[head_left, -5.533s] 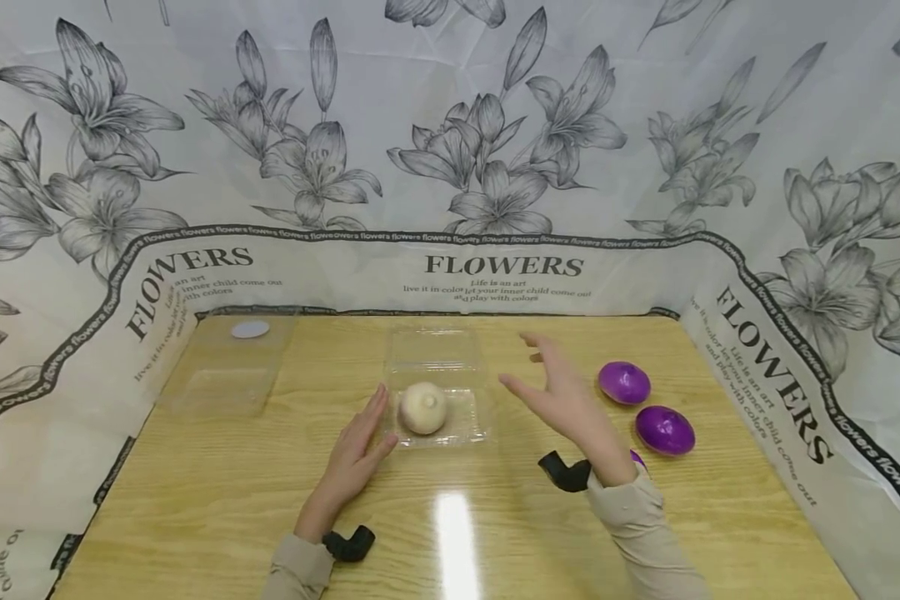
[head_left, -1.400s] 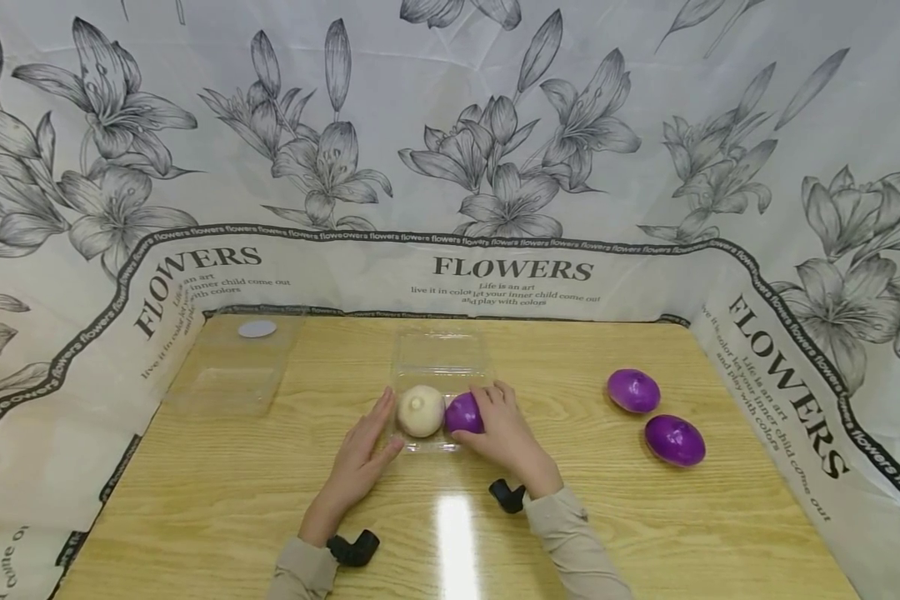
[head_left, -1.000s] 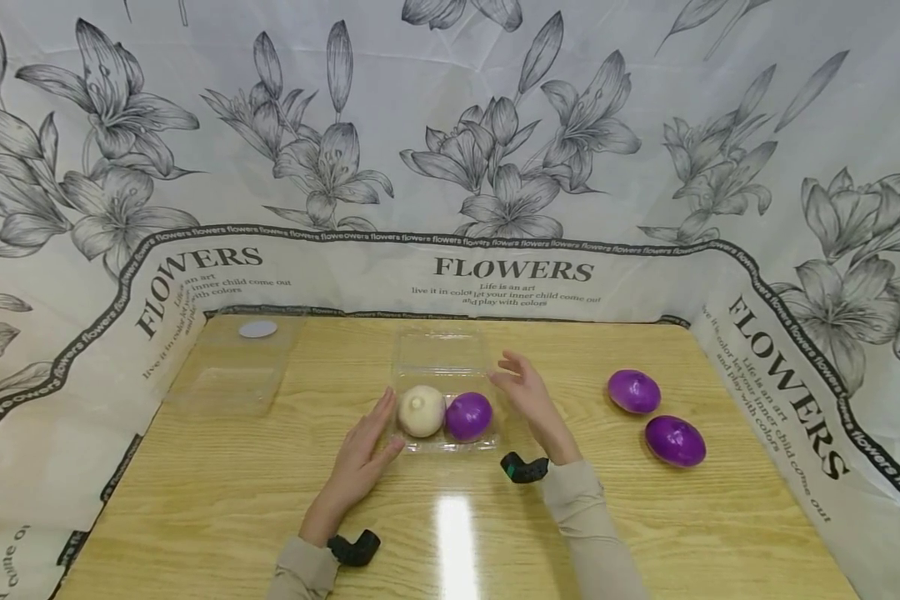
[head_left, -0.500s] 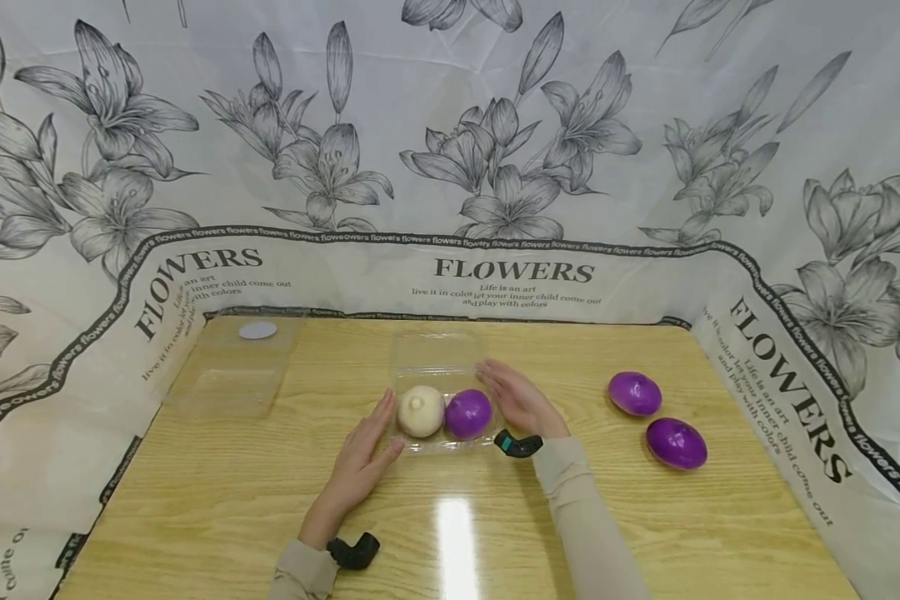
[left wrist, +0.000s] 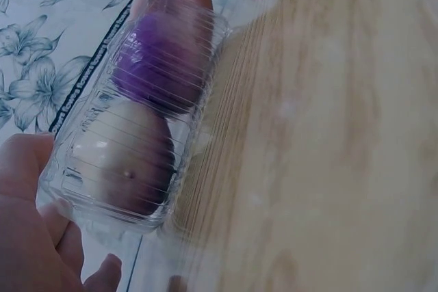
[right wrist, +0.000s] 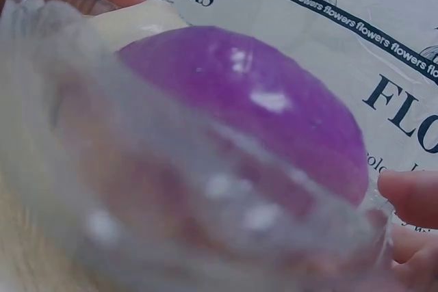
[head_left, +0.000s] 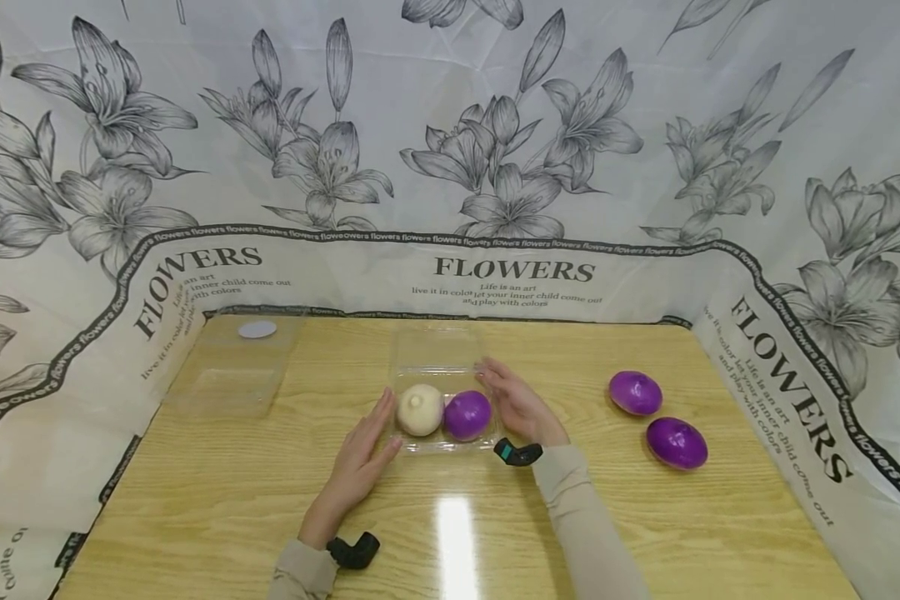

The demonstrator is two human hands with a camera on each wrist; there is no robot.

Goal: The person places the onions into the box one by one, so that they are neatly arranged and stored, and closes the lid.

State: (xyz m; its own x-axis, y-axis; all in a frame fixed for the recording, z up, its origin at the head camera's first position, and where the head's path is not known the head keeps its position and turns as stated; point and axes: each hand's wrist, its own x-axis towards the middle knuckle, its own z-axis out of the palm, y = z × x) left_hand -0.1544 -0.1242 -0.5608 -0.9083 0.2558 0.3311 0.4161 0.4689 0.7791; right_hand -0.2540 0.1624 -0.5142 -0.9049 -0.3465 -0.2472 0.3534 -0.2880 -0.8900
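Two open-handed grasps flank one clear container [head_left: 438, 353] on the table [head_left: 570, 533], its lid folded back: the left hand [head_left: 360, 454] touches its left side, fingers straight, thumb spread; the right hand [head_left: 521, 406] has extended fingers along its right side. Inside sit two vegetables — one white turnip [head_left: 420, 410], one purple turnip [head_left: 467, 415]. Two loose turnips, a bright one [head_left: 635, 393] and a darker one [head_left: 677, 443], lie rightward.

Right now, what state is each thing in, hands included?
Middle container, open.
Left container, apparently open, nothing visible inside.
Pale round item, inside the middle container.
Inner purple item, beside the pale one.
Far purple item, loose on the table.
Near purple item, also loose.
Left hand, outstretched beside the middle container.
Right hand, outstretched opposite.
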